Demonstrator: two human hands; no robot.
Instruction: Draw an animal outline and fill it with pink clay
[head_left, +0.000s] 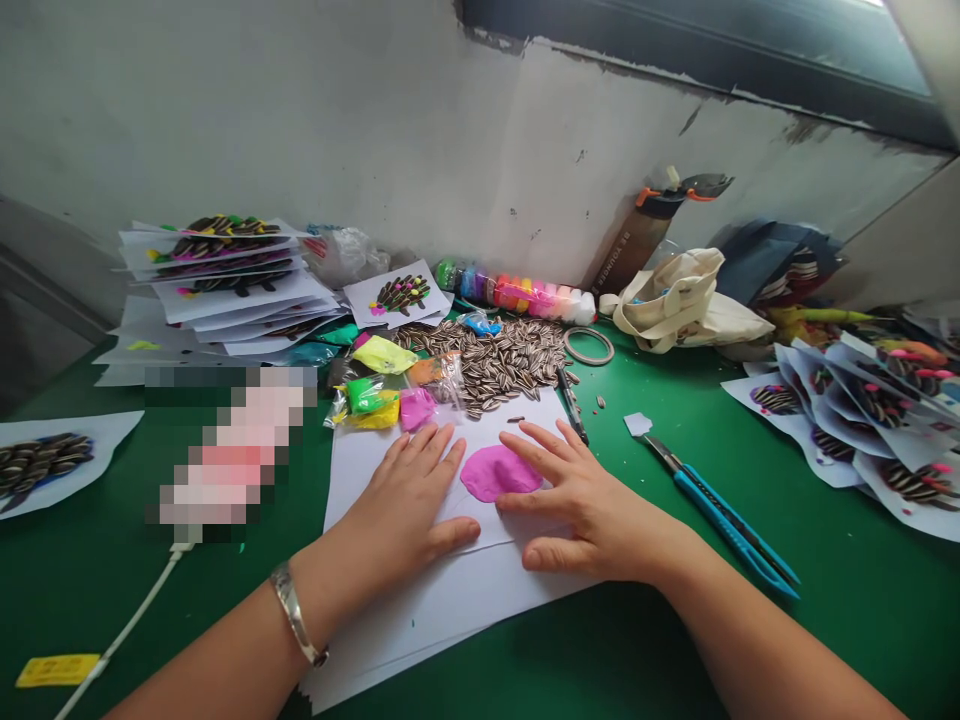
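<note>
Centrally, a pink disc of clay lies flat on white paper, between the two hands. The left hand is open and palm down on the paper, fingers nearly together and thumb out to the side; it has hold of nothing, and its index finger is just beside the clay. A bracelet circles that wrist. The right hand is open too, fingers spread and gripping nothing. Its index and middle fingers reach over the clay's right side; how hard they press cannot be told.

Just beyond the paper are bright packets and a heap of seeds, with a pen at the heap's right edge. A blue knife lies to the right of the right hand, its blade end beside a white scrap. Farther back stand a row of tubs and a tilted bottle. Seed pictures overlap at far right.
</note>
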